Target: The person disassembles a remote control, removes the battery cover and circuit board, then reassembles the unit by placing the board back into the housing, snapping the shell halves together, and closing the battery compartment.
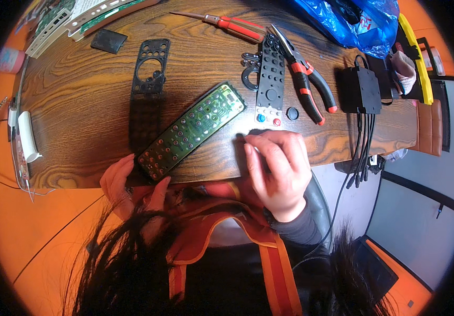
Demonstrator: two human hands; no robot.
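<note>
An opened remote control (192, 129) with its green circuit board showing lies slanted at the table's front edge. My left hand (124, 181) grips its lower end, fingers on one side and thumb on the other. To the right of the board, my right hand (279, 166) is closed in a pinch just above the table; whatever sits between its fingertips is too small to make out. Beyond that hand lies a black rubber keypad (271, 79) with blue and red buttons at its near end. A small round black button (292, 113) rests beside it. Left of the board is a black perforated remote cover (149, 73).
Long-nose pliers (303, 79) and a red-handled screwdriver (232, 27) lie at the back. A black box with cables (361, 89) stands on the right, near a blue plastic bag (358, 26). A black battery lid (109, 41) and circuit boards (87, 16) are at the far left.
</note>
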